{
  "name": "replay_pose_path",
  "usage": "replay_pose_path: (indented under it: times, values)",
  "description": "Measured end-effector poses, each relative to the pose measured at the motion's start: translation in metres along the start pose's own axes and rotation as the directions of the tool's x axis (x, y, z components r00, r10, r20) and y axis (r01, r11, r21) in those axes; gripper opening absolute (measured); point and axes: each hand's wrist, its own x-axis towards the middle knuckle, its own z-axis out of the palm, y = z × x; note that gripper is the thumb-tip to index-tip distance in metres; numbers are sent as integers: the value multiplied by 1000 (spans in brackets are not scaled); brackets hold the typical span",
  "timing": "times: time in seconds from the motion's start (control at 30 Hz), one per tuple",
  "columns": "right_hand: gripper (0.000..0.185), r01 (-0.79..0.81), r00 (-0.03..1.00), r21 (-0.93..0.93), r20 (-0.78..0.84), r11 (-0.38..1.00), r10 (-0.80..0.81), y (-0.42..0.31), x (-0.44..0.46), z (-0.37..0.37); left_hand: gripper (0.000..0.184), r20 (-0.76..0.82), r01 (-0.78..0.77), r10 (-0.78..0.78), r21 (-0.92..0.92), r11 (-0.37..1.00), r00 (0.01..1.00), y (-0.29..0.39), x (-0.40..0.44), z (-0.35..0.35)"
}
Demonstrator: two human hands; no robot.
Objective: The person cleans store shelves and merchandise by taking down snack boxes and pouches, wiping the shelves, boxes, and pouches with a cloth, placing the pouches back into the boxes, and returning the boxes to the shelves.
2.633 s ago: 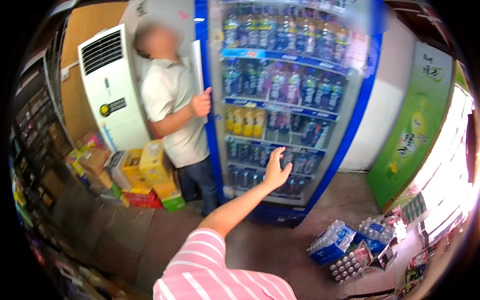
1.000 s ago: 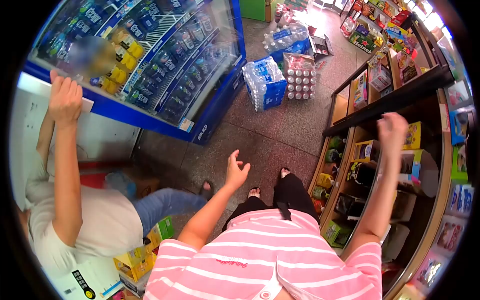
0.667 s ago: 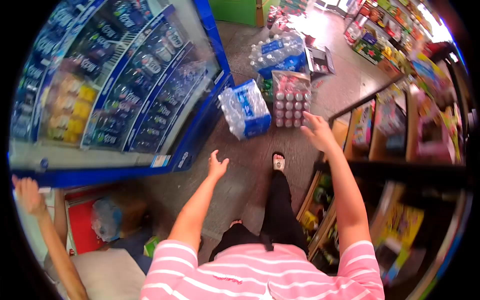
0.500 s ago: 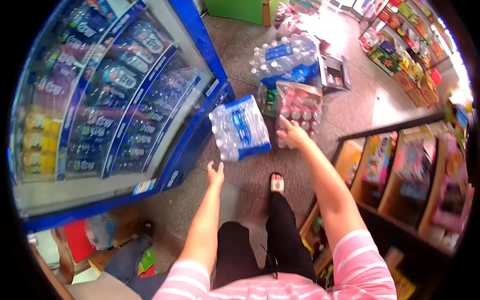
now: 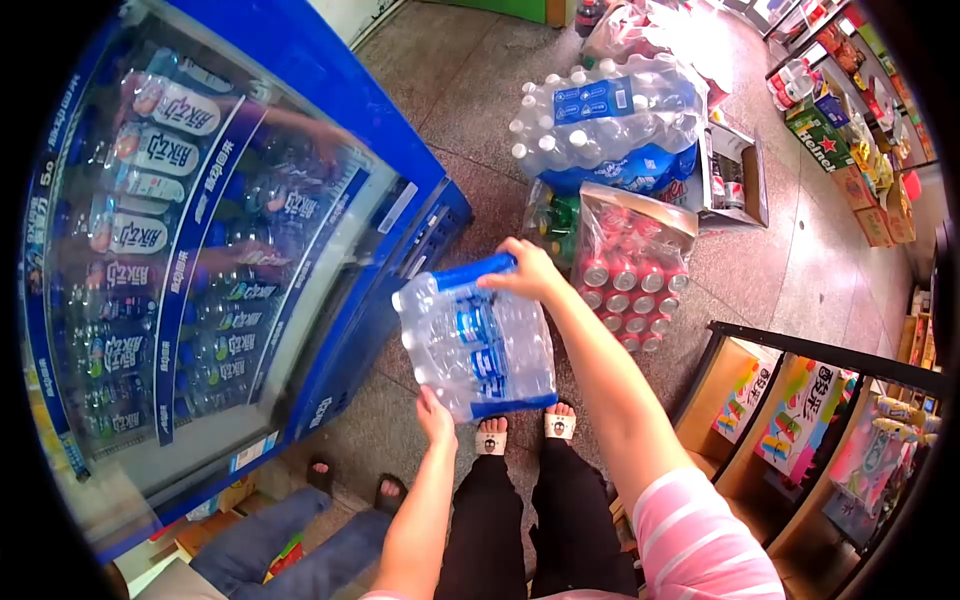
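Observation:
In the head view, a shrink-wrapped pack of water bottles point(image 5: 520, 345) with blue bands is in front of me, above my sandalled feet. My right hand point(image 5: 525, 272) grips its far edge, fingers closed on the blue wrap. At the near left corner, my left hand point(image 5: 437, 418) holds the pack with its fingers against the bottles; part of those fingers is hidden. Just beyond, to the right, a wrapped pack of red cans point(image 5: 625, 275) stands on the floor. Behind that, a larger pack of clear bottles with white caps point(image 5: 610, 115) rests beside green bottles point(image 5: 553, 220).
A blue-framed drinks fridge point(image 5: 400, 150) with a glass door fills the left. Wooden shelves point(image 5: 790, 390) with boxes stand at the right. Another person's legs point(image 5: 260, 545) are at the lower left. An open carton point(image 5: 735, 180) and a Heineken box point(image 5: 825, 140) lie farther off.
Both hands have come to the bottle pack and taken hold of it; my right hand was over the can pack before. My feet now stand side by side, and the view has shifted.

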Motion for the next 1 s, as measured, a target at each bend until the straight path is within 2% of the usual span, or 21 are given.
replay_pose_path:
  times: [0.07,0.1,0.17,0.23,0.3,0.33,0.37,0.43,0.47,0.63,0.67,0.73,0.83,0.9,0.97,1.0]
  values:
    - [67,-39,999,37,-6,999,40,-7,-27,-4,47,51,-88,82,123,989,995,-2,-15,-11]
    - [65,-47,999,65,-15,997,48,-8,-37,-5,47,48,-86,80,125,988,996,-6,-14,-13]
    - [62,-32,995,67,-88,997,38,-13,-60,-7,45,71,-135,120,260,956,990,-11,-19,-23]
    - [63,-51,992,61,-108,997,58,-13,-79,-6,45,86,-139,121,251,958,989,-11,-13,-29]
    - [63,-121,964,-53,-243,991,105,-13,-96,-8,44,212,-137,79,272,953,974,4,-6,-31]
    - [64,-187,951,-28,-255,982,174,-13,-105,-11,42,247,-234,152,347,908,957,-3,12,-33]
    - [63,-216,933,-20,-298,976,200,-7,-115,-11,40,303,-234,137,311,921,943,11,13,-29]
    - [61,-296,883,49,-368,954,293,3,-136,-12,40,426,-329,171,331,884,888,26,23,-22]
    - [60,-316,852,79,-415,945,320,4,-145,-12,40,426,-326,168,334,884,889,25,25,-20]
    - [58,-350,823,91,-446,932,352,5,-167,-10,41,529,-498,247,406,766,812,44,21,-16]
    - [58,-383,804,110,-450,917,390,4,-172,-10,41,533,-499,245,405,766,810,48,22,-12]
    - [56,-412,770,124,-482,902,418,6,-180,-8,41,581,-473,124,499,726,805,57,28,-7]
    - [53,-441,713,187,-520,878,469,17,-191,-8,40,604,-554,190,501,665,774,61,37,10]
    - [53,-451,688,242,-519,859,508,27,-192,-11,44,618,-547,149,528,649,772,66,34,17]
    - [54,-470,713,218,-478,855,513,32,-185,-21,50,566,-550,178,599,581,805,74,26,25]
    - [54,-452,721,217,-481,865,498,39,-180,-25,55,560,-485,74,634,602,825,83,22,26]
